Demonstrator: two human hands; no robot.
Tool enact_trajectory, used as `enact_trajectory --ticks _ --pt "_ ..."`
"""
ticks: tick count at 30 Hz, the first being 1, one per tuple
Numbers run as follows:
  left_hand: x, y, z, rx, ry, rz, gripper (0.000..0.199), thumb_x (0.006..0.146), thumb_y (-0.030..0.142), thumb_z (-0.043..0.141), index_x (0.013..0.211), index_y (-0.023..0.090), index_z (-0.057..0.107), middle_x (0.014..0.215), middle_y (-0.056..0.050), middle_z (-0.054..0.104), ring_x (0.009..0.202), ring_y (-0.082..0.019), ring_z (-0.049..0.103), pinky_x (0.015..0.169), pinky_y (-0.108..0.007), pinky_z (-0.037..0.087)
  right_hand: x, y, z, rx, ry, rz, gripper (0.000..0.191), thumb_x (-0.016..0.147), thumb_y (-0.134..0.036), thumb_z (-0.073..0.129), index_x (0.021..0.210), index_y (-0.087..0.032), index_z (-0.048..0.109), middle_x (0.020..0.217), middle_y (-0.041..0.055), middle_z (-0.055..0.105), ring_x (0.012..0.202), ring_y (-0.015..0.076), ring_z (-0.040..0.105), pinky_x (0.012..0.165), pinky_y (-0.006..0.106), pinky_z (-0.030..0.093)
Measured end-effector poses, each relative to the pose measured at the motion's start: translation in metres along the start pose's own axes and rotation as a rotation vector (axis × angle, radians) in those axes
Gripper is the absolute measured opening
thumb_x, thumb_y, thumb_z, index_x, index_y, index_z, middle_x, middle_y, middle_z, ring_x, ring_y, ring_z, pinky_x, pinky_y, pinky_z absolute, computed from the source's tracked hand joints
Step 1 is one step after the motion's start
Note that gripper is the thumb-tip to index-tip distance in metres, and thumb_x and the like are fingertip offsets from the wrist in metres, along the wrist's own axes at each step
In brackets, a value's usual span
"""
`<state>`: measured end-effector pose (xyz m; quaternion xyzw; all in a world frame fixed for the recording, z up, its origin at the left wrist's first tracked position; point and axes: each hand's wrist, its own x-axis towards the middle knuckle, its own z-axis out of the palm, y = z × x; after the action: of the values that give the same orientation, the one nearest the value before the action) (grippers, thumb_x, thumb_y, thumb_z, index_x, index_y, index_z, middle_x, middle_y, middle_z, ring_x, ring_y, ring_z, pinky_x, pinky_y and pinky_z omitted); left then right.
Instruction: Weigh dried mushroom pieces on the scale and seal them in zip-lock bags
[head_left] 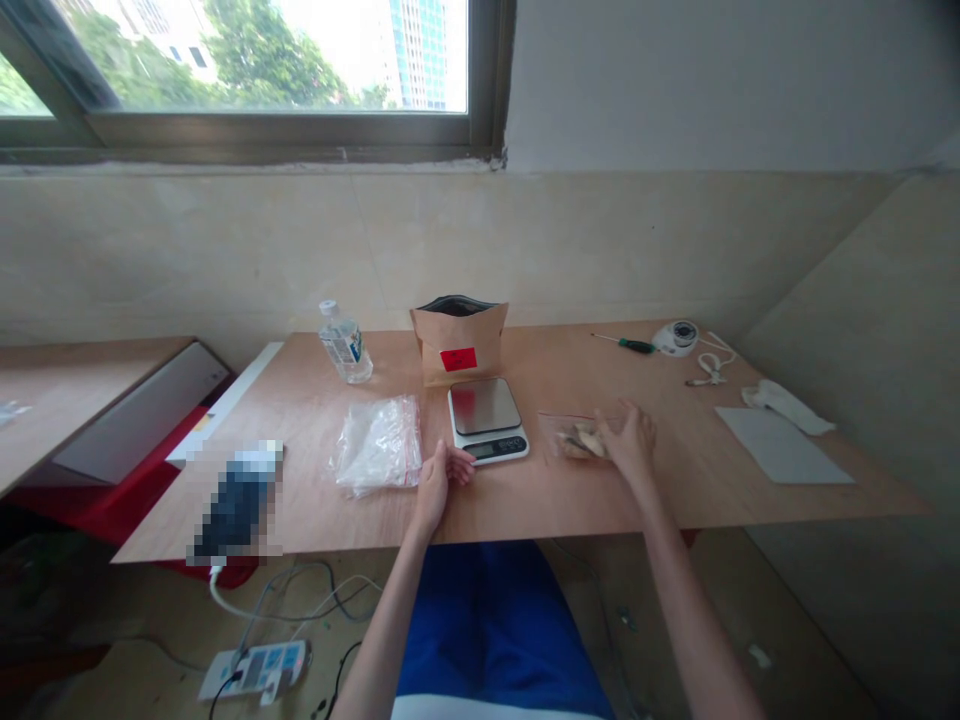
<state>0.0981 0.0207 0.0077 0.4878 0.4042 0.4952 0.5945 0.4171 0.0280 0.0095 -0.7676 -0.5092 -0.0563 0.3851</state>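
Observation:
My right hand (632, 445) is at the right end of a small clear zip bag (550, 432) with several pale, dried-looking pieces (581, 440) inside; its fingers are closed on the bag's edge. The bag lies flat on the table. My left hand (444, 478) rests on the wood at the front left corner of a white kitchen scale (487, 410), holding nothing, its fingers loosely bent and apart. The steel pan of the scale carries nothing. Behind it stands an open brown paper pouch (461, 345) with a red label. A stack of clear zip bags (380, 443) lies left of the scale.
A plastic bottle (346, 345) stands back left. A phone (236, 505), blurred out, lies at the left edge with a cable. On the right are a screwdriver (634, 345), a white dome camera (676, 338), a grey sheet (784, 447) and a white cloth (787, 403).

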Motion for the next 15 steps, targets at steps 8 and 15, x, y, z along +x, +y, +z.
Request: enact_trajectory --ticks 8,15 --pt "0.000 0.001 0.002 0.039 -0.004 0.004 0.053 0.088 0.053 0.036 0.074 0.012 0.067 0.063 -0.006 0.064 0.056 -0.012 0.055 0.056 -0.024 0.042 -0.036 -0.029 0.013 -0.217 -0.390 -0.140 0.048 0.082 -0.054 0.048 0.121 -0.026 0.056 0.140 0.0111 0.039 0.125 0.0410 0.032 0.095 0.063 0.027" --pt "-0.001 -0.001 0.002 0.090 0.037 0.020 0.055 0.088 0.054 0.035 0.072 0.012 0.066 0.062 -0.007 0.062 0.056 -0.013 0.054 0.055 -0.024 0.041 0.022 -0.049 0.043 -0.270 -0.439 -0.215 0.043 0.087 -0.045 0.045 0.120 -0.021 0.056 0.133 0.0145 0.046 0.124 0.0365 0.035 0.097 0.059 0.025"
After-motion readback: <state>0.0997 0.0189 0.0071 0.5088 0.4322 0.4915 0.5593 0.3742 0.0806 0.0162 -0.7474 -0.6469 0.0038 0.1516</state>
